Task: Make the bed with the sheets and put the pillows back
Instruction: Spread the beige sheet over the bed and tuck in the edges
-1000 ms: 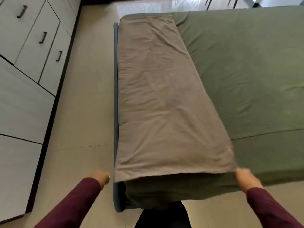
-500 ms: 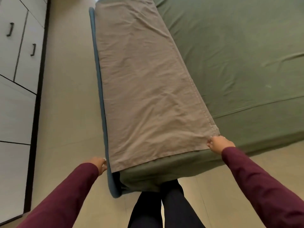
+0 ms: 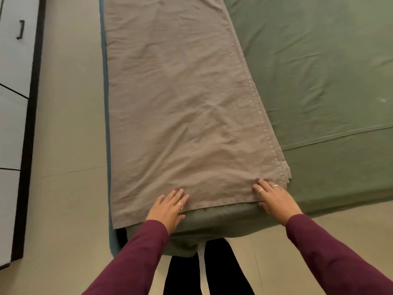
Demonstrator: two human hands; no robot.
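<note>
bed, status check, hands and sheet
Left hand flat on brown sheet, right hand flat at its near corner. Sheet folded in a strip along green bed. No pillows visible.

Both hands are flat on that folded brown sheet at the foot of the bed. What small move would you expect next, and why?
Probably unfolding it rightwards. The brown sheet lies folded in a long strip along the bed's left side, its layered edges stacked at the right, while the green sheet beside it stays uncovered. The left hand and right hand rest flat at its near end, well placed to take the top layer.
</note>
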